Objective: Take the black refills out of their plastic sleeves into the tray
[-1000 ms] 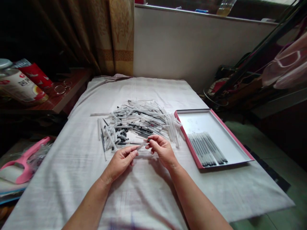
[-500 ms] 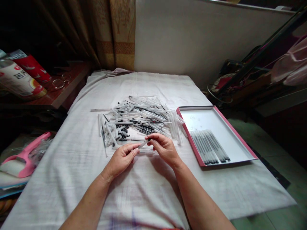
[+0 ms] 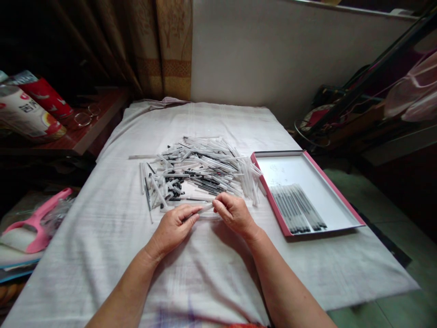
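Observation:
Between my two hands a translucent pen barrel (image 3: 205, 209) slants up to the right. My left hand (image 3: 175, 226) is closed round its lower end, thumb on top. My right hand (image 3: 235, 214) pinches the upper end, and its fingers cover that tip. Just beyond my hands spreads a loose pile of pen parts (image 3: 208, 159): clear barrels, thin dark refills and small black caps. A shallow box (image 3: 341, 207) with pink sides stands to the right, and a row of pens (image 3: 297, 208) with black ends lies in it.
A white cloth (image 3: 112, 228) covers the table. On the left, a side table (image 3: 85, 136) carries a labelled jar (image 3: 29, 111) and eyeglasses (image 3: 83, 119). A pink-handled object (image 3: 41, 223) lies at lower left. The wall (image 3: 239, 59) and a curtain (image 3: 175, 45) stand behind.
The fingers of my right hand have curled further over the barrel's upper end, hiding the dark tip seen before. My left hand has barely moved.

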A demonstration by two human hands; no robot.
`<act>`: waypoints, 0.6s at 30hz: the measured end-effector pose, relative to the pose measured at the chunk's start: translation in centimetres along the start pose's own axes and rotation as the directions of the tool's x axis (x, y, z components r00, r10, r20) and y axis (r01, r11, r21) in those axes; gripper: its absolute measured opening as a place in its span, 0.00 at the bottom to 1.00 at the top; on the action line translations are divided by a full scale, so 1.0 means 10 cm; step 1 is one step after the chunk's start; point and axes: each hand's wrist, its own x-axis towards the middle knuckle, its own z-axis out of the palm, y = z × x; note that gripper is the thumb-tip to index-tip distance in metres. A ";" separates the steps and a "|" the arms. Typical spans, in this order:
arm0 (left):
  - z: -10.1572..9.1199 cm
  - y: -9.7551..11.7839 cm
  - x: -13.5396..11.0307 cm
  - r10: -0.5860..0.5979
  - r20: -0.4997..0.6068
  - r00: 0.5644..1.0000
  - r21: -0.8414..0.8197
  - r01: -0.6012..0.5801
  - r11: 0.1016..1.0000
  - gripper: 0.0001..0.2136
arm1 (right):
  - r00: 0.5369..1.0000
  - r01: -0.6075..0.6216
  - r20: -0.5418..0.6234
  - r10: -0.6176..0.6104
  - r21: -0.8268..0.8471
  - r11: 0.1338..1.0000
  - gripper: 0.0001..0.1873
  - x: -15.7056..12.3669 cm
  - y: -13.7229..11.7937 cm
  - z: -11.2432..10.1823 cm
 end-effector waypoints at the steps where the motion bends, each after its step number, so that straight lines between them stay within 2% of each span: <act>1: 0.00 0.00 0.00 0.012 0.006 1.000 0.010 -0.012 1.000 0.12 | 1.000 0.004 -0.003 -0.004 -0.034 0.999 0.19 0.00 0.01 0.01; 4: 0.01 -0.02 -0.01 0.039 0.018 0.999 0.032 -0.040 0.999 0.12 | 1.000 -0.009 -0.013 0.008 -0.075 0.997 0.26 0.00 0.05 0.03; 6: 0.01 -0.03 -0.01 0.042 0.023 0.999 0.045 -0.043 0.998 0.13 | 1.000 -0.031 0.005 0.031 -0.036 0.999 0.27 -0.01 0.07 0.03; 11: -0.01 -0.03 -0.01 0.033 0.020 0.999 0.067 -0.034 0.997 0.13 | 0.995 -0.077 0.070 0.066 0.167 0.983 0.09 -0.05 0.02 -0.04; 15: -0.01 -0.03 -0.01 0.040 0.025 0.999 0.083 -0.041 0.996 0.13 | 0.996 -0.058 0.082 0.043 0.184 0.981 0.06 -0.05 0.00 -0.04; 18: 0.01 -0.04 -0.01 0.045 0.033 0.998 0.094 -0.048 0.994 0.13 | 0.999 -0.039 0.038 0.034 0.114 0.993 0.10 -0.04 0.03 -0.01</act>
